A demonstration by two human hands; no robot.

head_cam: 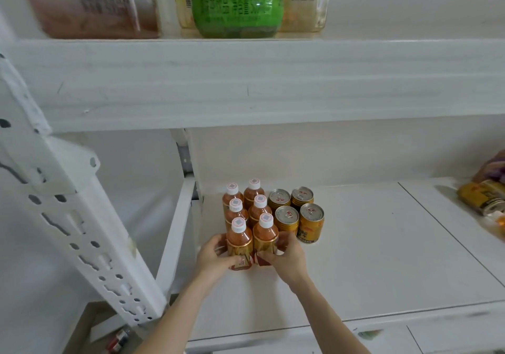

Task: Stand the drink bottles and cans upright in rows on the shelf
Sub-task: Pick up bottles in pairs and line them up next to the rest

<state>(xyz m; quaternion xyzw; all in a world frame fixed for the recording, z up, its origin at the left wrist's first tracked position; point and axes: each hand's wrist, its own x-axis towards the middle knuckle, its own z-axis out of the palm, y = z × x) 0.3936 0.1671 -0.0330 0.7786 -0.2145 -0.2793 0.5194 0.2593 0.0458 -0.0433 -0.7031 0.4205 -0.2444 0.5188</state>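
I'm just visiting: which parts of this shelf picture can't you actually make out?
All in the head view:
- Label of the left front bottle: covered by the left hand gripping it.
- Label of the right front bottle: covered by the right hand.
- Bodies of the rear bottles: hidden behind the front ones.
- Green bottle above: top cut off by the frame edge, print blurred.
- Yellow cans at far right: cut by the edge, blurred.

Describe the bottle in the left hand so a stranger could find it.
On the lower shelf, six orange bottles stand in two files left of four gold cans. It is the front bottle of the left file, gripped by the left hand; its neighbour is in the right hand.
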